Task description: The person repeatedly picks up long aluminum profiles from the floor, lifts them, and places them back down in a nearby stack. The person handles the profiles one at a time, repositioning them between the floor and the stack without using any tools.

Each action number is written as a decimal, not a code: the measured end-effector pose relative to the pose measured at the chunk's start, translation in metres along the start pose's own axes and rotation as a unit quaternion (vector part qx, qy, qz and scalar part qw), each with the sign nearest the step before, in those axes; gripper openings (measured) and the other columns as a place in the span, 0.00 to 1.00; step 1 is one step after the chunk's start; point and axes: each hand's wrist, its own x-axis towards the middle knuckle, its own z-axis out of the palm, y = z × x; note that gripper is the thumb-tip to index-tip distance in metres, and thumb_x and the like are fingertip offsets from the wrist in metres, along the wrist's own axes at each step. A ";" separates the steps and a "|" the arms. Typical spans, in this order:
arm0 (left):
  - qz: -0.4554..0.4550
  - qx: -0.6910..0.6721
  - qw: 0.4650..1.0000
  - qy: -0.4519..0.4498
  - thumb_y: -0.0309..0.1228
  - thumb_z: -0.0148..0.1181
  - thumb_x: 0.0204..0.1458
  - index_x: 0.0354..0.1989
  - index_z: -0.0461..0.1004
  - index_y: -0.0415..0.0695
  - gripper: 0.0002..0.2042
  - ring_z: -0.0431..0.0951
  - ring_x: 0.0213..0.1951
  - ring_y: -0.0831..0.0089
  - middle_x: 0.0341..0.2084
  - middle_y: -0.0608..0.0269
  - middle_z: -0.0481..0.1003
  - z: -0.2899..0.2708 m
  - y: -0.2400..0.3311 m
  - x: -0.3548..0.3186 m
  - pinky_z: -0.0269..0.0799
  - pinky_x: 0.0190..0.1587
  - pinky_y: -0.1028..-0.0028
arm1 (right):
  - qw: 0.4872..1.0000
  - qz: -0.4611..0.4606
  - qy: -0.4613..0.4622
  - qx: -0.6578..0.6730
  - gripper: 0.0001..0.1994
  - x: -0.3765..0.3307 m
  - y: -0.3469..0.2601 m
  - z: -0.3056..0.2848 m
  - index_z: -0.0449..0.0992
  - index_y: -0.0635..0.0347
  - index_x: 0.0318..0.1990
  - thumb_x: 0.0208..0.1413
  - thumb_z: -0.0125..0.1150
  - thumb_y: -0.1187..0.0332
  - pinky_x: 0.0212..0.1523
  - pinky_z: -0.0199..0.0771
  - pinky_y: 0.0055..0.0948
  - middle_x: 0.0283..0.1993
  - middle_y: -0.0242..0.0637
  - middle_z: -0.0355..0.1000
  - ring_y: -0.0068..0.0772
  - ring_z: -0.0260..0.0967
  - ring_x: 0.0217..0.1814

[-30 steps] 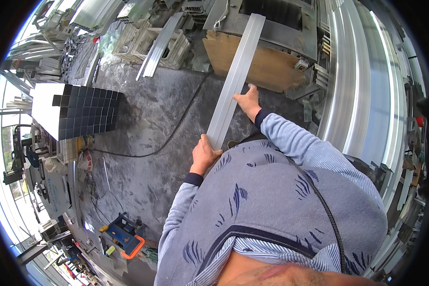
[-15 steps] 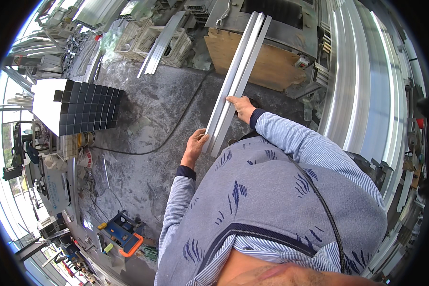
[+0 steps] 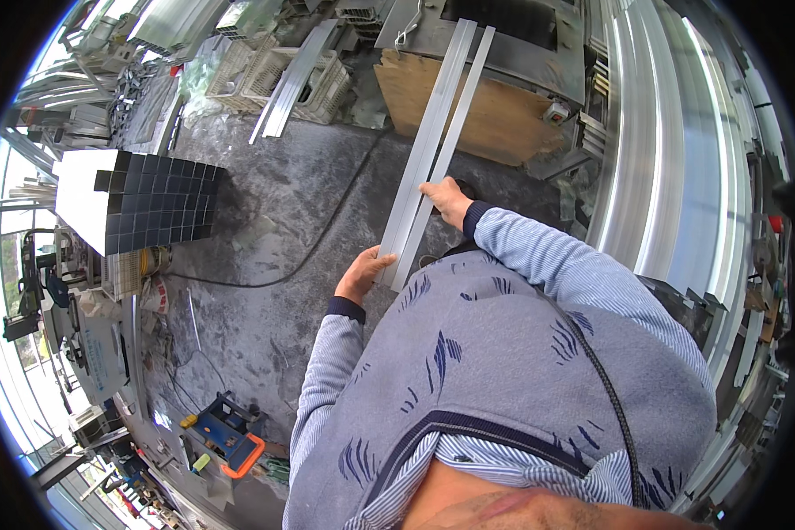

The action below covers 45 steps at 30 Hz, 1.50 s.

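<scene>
Above the dark concrete floor [image 3: 274, 230], the person holds a long aluminium profile [image 3: 433, 146] with both hands. The profile is pale grey and looks like two narrow strips lying side by side. It runs away from the person's chest, and its far end rests on the grey top of a wooden box [image 3: 468, 110].

The left hand [image 3: 362, 272] is closed around the near end of the profile, with the fingers curled under its left edge. The right hand [image 3: 446, 199] is further along the profile, nearer to the wooden box; its palm lies on the profile and the fingers bend over the right edge, so it is gripping too. Both arms are in a blue-grey sweater with dark marks.

To the left of the profile, well apart from it, a stack of square metal tubes [image 3: 150, 199] shows its dark open ends. A black cable [image 3: 309, 256] lies curved on the floor between this stack and the profile. Behind the left hand, near the person's left elbow, a blue and orange tool [image 3: 230, 433] stands on the floor. To the right of the profile, long silver rails [image 3: 671, 150] lie stacked together.
</scene>
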 end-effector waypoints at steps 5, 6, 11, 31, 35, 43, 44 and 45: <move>0.000 -0.045 0.999 -0.026 0.43 0.71 0.68 0.60 0.84 0.41 0.21 0.87 0.44 0.69 0.47 0.61 0.88 -0.011 -0.003 0.005 0.81 0.54 0.66 | 0.995 -0.010 0.054 -0.081 0.28 0.008 0.017 0.008 0.66 0.77 0.68 0.64 0.66 0.72 0.61 0.81 0.42 0.59 0.54 0.77 0.46 0.78 0.60; -0.012 -0.041 0.999 -0.030 0.42 0.71 0.68 0.60 0.84 0.41 0.20 0.87 0.44 0.69 0.47 0.61 0.88 -0.011 -0.003 0.006 0.81 0.54 0.66 | 0.988 0.007 0.091 -0.126 0.32 0.004 0.017 0.010 0.61 0.76 0.71 0.63 0.66 0.72 0.61 0.81 0.41 0.61 0.54 0.75 0.47 0.77 0.62; 0.005 -0.038 0.999 -0.029 0.44 0.73 0.66 0.61 0.83 0.40 0.23 0.85 0.51 0.68 0.51 0.61 0.87 -0.006 0.000 0.004 0.78 0.60 0.66 | 0.981 -0.057 0.011 -0.185 0.42 -0.016 0.009 0.010 0.43 0.70 0.77 0.63 0.62 0.70 0.74 0.72 0.44 0.72 0.69 0.68 0.61 0.72 0.75; -0.014 0.005 0.999 -0.046 0.35 0.77 0.63 0.58 0.84 0.35 0.20 0.82 0.52 0.74 0.51 0.64 0.86 0.049 0.003 0.012 0.80 0.56 0.68 | 0.841 -0.116 0.226 -0.477 0.60 0.004 -0.109 0.008 0.45 0.67 0.84 0.50 0.77 0.50 0.74 0.67 0.59 0.75 0.66 0.52 0.70 0.61 0.74; -0.029 0.028 0.999 -0.005 0.32 0.77 0.62 0.59 0.83 0.36 0.20 0.82 0.52 0.74 0.51 0.64 0.86 0.052 0.028 0.030 0.79 0.56 0.69 | 0.823 -0.172 0.249 -0.481 0.60 0.030 -0.104 0.010 0.43 0.71 0.84 0.52 0.75 0.51 0.75 0.64 0.59 0.77 0.74 0.44 0.76 0.58 0.75; -0.016 0.034 0.999 -0.006 0.33 0.79 0.58 0.61 0.83 0.37 0.24 0.84 0.50 0.70 0.50 0.63 0.86 0.054 0.147 0.161 0.80 0.55 0.66 | 0.819 -0.235 0.298 -0.431 0.57 0.159 -0.211 -0.045 0.43 0.73 0.83 0.55 0.72 0.54 0.82 0.52 0.64 0.79 0.84 0.43 0.85 0.47 0.82; -0.027 0.045 0.999 -0.009 0.36 0.79 0.59 0.61 0.82 0.37 0.25 0.83 0.52 0.70 0.50 0.63 0.85 0.053 0.170 0.179 0.79 0.56 0.66 | 0.817 -0.229 0.304 -0.433 0.57 0.178 -0.230 -0.054 0.43 0.73 0.83 0.55 0.72 0.54 0.83 0.51 0.64 0.79 0.83 0.44 0.85 0.47 0.82; -0.027 0.042 0.999 -0.015 0.36 0.80 0.58 0.63 0.81 0.37 0.27 0.84 0.53 0.67 0.52 0.59 0.85 0.055 0.193 0.198 0.80 0.58 0.64 | 0.813 -0.240 0.315 -0.426 0.56 0.195 -0.250 -0.064 0.46 0.74 0.81 0.53 0.73 0.55 0.82 0.53 0.63 0.78 0.81 0.46 0.82 0.49 0.82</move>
